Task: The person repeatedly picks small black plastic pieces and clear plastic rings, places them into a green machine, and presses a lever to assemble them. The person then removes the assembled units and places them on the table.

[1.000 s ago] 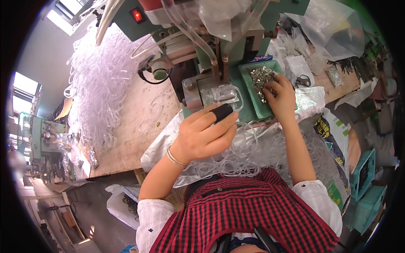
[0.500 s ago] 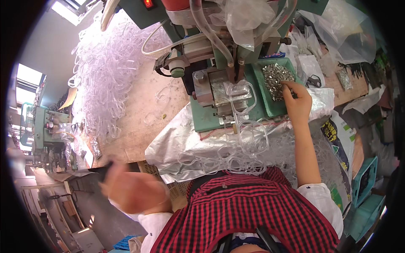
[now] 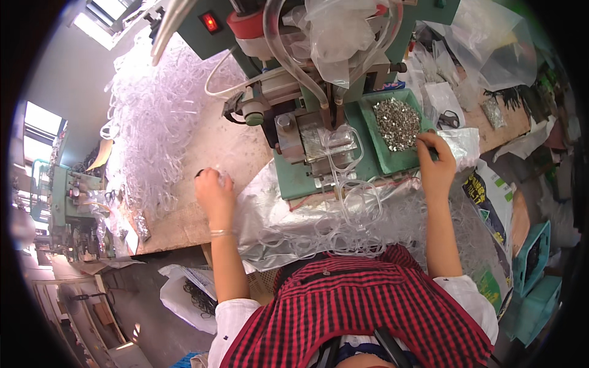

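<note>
The left hand [image 3: 213, 187] rests on the wooden bench [image 3: 184, 224] to the left of the green press machine [image 3: 319, 141], its fingers curled over a small clear plastic piece [image 3: 222, 178] at the edge of the heap of clear plastic loops [image 3: 153, 122]; whether it truly grips the piece or only covers it I cannot tell. The right hand [image 3: 437, 164] sits at the near right corner of the green tray [image 3: 375, 147] that hangs on the machine's right side, fingertips pinched together at the rim beside the pile of small metal parts [image 3: 397, 122]; anything between them is too small to make out. Clear tubing [image 3: 343, 178] lies on the machine's bed and trails down over the silvery plastic sheet [image 3: 276, 214] in front of it.

The loops tangle easily, so lifting one from the heap could drag several others with it. The metal parts are tiny, and a loose pinch could drop one into the tubing or onto the sheet, where it would be hard to find. Trailing tubing could also snag on a wrist.

Compared with half a second ago, the left hand has moved from low beside the person's body up onto the bench by the heap. The right hand has stayed at the tray.
</note>
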`<act>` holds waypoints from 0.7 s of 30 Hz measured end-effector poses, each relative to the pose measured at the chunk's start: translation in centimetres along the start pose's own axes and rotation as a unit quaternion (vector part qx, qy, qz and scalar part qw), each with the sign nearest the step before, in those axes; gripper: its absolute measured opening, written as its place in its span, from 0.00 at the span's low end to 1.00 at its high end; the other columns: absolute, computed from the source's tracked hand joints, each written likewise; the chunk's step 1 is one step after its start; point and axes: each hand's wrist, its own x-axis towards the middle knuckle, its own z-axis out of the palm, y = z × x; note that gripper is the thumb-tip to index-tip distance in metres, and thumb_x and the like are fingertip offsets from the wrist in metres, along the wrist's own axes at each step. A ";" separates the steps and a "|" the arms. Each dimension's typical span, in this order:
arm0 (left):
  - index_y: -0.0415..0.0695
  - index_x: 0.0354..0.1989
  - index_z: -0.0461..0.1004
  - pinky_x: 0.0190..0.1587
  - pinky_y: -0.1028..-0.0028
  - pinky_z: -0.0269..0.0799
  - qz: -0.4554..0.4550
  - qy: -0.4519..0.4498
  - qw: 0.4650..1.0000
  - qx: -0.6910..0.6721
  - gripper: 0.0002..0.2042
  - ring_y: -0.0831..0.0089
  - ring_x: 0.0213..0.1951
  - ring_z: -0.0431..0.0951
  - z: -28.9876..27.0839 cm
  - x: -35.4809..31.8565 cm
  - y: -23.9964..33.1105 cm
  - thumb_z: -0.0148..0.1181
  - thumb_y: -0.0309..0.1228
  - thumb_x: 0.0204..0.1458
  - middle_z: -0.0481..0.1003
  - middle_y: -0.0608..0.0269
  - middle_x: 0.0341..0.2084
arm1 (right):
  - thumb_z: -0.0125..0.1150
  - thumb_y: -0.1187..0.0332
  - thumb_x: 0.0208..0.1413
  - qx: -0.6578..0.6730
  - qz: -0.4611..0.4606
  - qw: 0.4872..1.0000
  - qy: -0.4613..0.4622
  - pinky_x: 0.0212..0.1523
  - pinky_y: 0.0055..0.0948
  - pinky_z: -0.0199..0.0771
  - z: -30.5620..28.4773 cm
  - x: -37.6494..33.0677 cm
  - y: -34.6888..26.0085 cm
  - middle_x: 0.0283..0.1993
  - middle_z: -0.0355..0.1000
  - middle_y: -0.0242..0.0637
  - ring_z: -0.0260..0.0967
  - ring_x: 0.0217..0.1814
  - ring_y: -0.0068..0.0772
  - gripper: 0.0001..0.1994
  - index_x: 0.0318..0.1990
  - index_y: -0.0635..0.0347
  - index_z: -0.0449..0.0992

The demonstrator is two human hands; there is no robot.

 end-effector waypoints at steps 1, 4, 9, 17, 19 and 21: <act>0.37 0.37 0.79 0.50 0.61 0.70 0.006 0.030 0.999 -0.014 0.13 0.55 0.48 0.74 -0.8 0.0 0.1 0.70 0.32 0.48 0.77 0.53 0.45 | 0.67 0.78 0.53 0.006 0.027 1.000 0.006 0.45 0.23 0.72 -1.1 -0.5 0.6 0.36 0.78 0.34 0.74 0.39 0.25 0.08 0.41 0.63 0.82; 0.37 0.39 0.80 0.43 0.67 0.71 -0.041 0.059 0.990 -0.119 0.12 0.64 0.41 0.75 -4.6 0.4 1.0 0.69 0.31 0.51 0.78 0.58 0.40 | 0.67 0.78 0.52 0.017 0.090 0.996 -0.011 0.46 0.25 0.72 -2.5 -1.2 0.7 0.36 0.78 0.35 0.75 0.40 0.27 0.09 0.42 0.62 0.83; 0.38 0.46 0.79 0.27 0.83 0.65 -0.213 -0.058 0.813 -0.539 0.10 0.81 0.25 0.73 -7.8 2.8 4.7 0.61 0.32 0.62 0.80 0.65 0.31 | 0.67 0.76 0.52 0.044 -0.021 0.991 -0.123 0.48 0.28 0.73 -0.9 0.8 -6.1 0.38 0.80 0.37 0.77 0.42 0.32 0.08 0.40 0.62 0.84; 0.43 0.42 0.71 0.27 0.80 0.68 -0.265 -0.090 0.651 -0.706 0.05 0.76 0.25 0.77 -3.3 2.0 7.8 0.53 0.30 0.66 0.80 0.57 0.32 | 0.68 0.76 0.48 0.270 0.035 0.934 -0.230 0.49 0.27 0.73 7.5 3.7 -11.4 0.37 0.77 0.33 0.75 0.42 0.23 0.22 0.52 0.66 0.72; 0.44 0.44 0.70 0.27 0.80 0.68 -0.261 -0.063 0.626 -0.732 0.05 0.75 0.26 0.77 -2.5 0.9 7.8 0.52 0.31 0.66 0.80 0.56 0.32 | 0.68 0.76 0.48 0.288 0.066 0.930 -0.218 0.48 0.25 0.72 7.6 3.1 -10.7 0.36 0.76 0.32 0.73 0.41 0.20 0.22 0.52 0.65 0.72; 0.44 0.46 0.68 0.25 0.80 0.68 -0.254 -0.042 0.627 -0.735 0.07 0.72 0.26 0.76 -2.6 0.9 7.9 0.50 0.33 0.68 0.80 0.55 0.32 | 0.68 0.77 0.48 0.284 0.076 0.931 -0.215 0.47 0.24 0.72 7.5 3.0 -10.5 0.36 0.76 0.31 0.72 0.40 0.20 0.23 0.53 0.64 0.71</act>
